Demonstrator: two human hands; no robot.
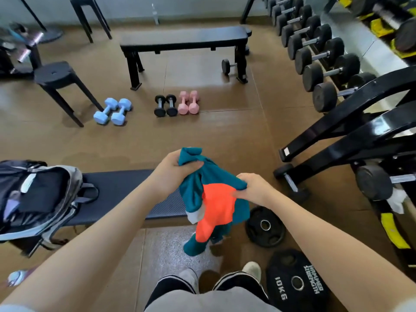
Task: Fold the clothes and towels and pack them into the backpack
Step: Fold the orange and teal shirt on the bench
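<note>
Held up above the near counter's [126, 183] right end: a teal and orange garment [213, 199], bunched, hanging toward the floor. Left hand [177, 170] gripping its top edge; right hand [252, 188] pinching its right side. At the counter's left end, an open backpack [45, 199], dark items inside. Bare counter surface between backpack and garment. On the floor near right, two weight plates [265, 226], just beside the feet. Far: blue dumbbells [112, 111], pink dumbbells [189, 102], another bench [184, 39]. Right: dumbbell rack [319, 55].
</note>
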